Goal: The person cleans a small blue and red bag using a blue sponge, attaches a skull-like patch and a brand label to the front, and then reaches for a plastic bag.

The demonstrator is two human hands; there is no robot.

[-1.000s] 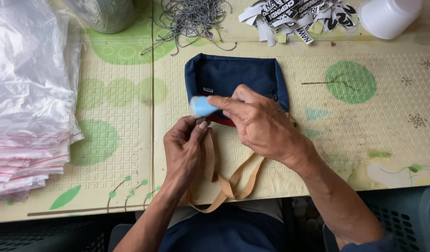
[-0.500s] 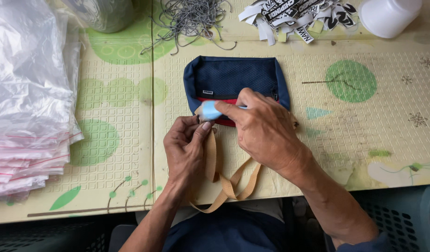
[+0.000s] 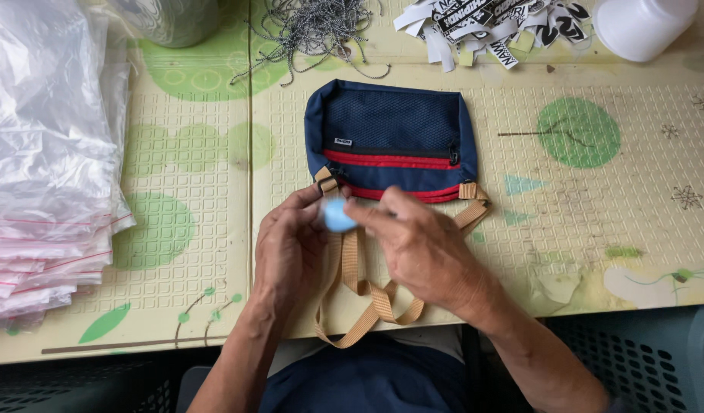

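We see the worktop (image 3: 596,229) under a patterned mat, a stack of clear plastic bags (image 3: 46,168) at its left edge. A navy pouch (image 3: 390,141) with red zips lies flat at centre, its tan strap (image 3: 367,298) trailing toward us. Just below it, our left hand (image 3: 287,252) and right hand (image 3: 424,252) together pinch a small light-blue object (image 3: 338,216).
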